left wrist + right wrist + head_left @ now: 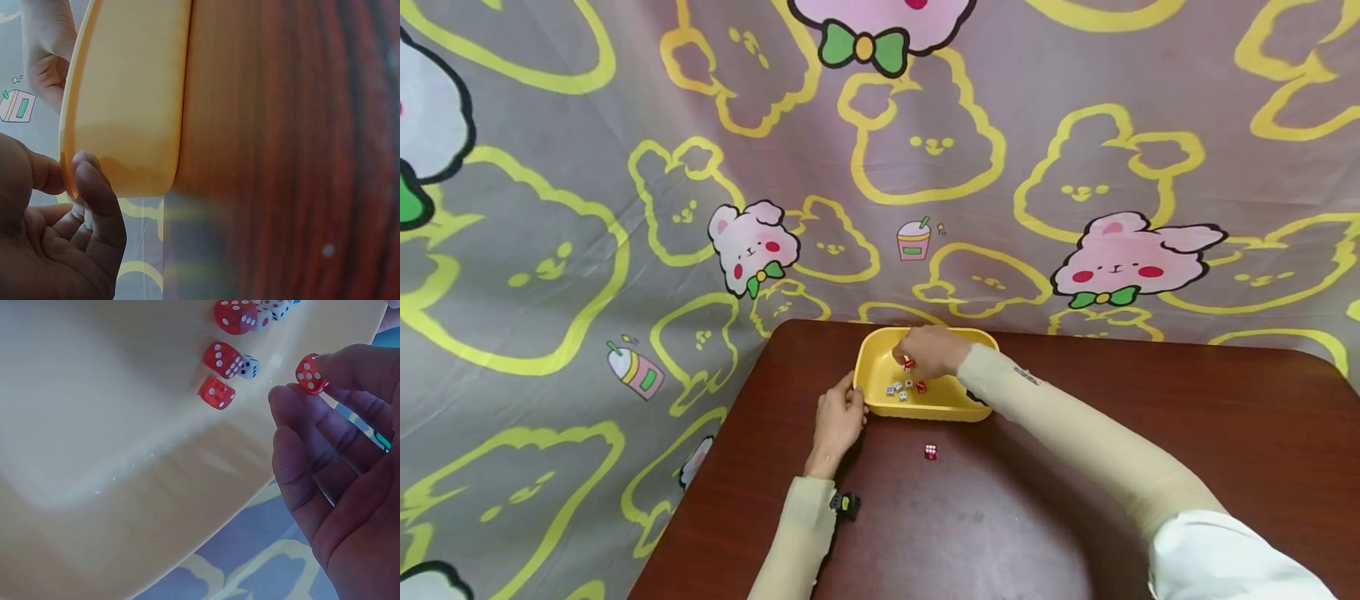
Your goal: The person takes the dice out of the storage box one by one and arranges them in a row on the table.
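Note:
A yellow plastic basin (940, 412) stands on the table. My left hand (838, 419) grips its left rim, thumb and finger on either side of the edge (70, 125). Over the basin, my right hand (931, 350) pinches a red die (310, 374) with white dots between thumb and fingers. Inside the basin lie several small white dice (903, 396) and red dice (222, 359), grouped close together. Another red die (931, 452) sits on the table in front of the basin.
The dark brown wooden table (1150, 400) reaches to the right and toward me. Behind it and along its left side hangs a grey curtain (820, 167) with yellow cartoon outlines.

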{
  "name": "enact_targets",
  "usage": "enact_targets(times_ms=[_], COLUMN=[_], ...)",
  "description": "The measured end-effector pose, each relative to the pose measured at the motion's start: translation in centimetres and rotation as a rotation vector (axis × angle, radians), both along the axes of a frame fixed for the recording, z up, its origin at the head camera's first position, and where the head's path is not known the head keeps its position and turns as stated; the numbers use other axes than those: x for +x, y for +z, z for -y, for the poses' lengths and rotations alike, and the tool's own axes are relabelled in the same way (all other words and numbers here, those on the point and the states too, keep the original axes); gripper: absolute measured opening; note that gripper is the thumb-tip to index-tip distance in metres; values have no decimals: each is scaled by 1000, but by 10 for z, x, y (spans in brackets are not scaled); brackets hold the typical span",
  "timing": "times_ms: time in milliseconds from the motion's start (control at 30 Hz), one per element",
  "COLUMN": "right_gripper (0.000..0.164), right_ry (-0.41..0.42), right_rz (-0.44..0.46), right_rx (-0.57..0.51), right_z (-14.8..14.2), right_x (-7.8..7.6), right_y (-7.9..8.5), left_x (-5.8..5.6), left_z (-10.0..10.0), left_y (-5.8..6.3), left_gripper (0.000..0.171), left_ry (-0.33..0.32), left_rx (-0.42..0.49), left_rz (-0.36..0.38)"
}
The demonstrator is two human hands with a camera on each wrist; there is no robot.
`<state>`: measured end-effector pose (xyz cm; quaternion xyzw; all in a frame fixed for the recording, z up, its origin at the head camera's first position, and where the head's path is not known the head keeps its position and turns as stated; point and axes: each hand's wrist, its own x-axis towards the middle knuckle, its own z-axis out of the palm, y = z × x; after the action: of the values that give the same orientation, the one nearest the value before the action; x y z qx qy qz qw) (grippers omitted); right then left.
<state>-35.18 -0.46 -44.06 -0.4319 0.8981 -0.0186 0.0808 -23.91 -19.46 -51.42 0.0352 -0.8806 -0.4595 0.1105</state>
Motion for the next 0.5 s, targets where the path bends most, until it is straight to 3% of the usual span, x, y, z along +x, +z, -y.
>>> enact_targets(times_ms=[500], right_gripper=[10], right_ry=[5], right_rz=[-10], right_rx=[-70], right_z=[-8], right_x=[8], right_y=[10], left_x=[-1], left_z=[-2], left_y=[1], left_gripper=[44], left_ry=[8], left_rx=[4], left_rz=[11])
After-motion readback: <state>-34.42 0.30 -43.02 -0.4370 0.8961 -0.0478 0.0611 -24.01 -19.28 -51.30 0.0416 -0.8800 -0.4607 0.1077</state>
